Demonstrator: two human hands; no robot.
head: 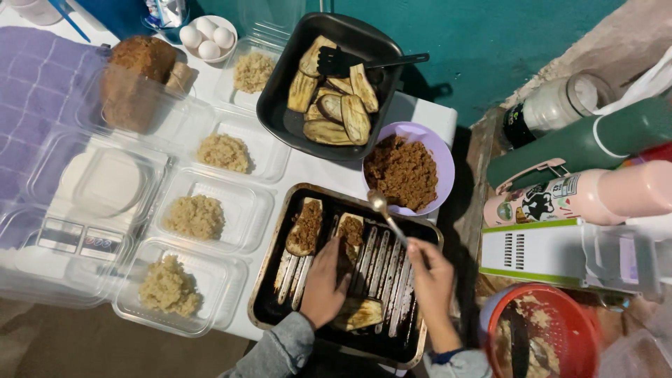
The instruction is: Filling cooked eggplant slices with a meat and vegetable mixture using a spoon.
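Left hand (pixel 324 280) lies flat, fingers together, pressing an eggplant slice (pixel 358 313) in the ridged baking tray (pixel 413 353), while the right hand (pixel 428 278) grips a spoon (pixel 383 210) lifted over it. Two slices (pixel 306 227) already carry minced filling from the purple bowl (pixel 442 150); more fried slices wait in the black pan (pixel 276 115), so I judge most filling remains.

The left hand (pixel 323 278) covers the near end of an eggplant slice (pixel 358 313), so the fingertips' contact stays out of sight. The right hand (pixel 432 282) hides the spoon (pixel 383 210) handle's end. The bottom edge cuts both sleeves off, and the red colander (pixel 542 334) too. At the right edge, the pink bottle (pixel 581 192) and green bottle (pixel 588 140) run out of view. The clear lid blurs the bread loaf (pixel 140 66).
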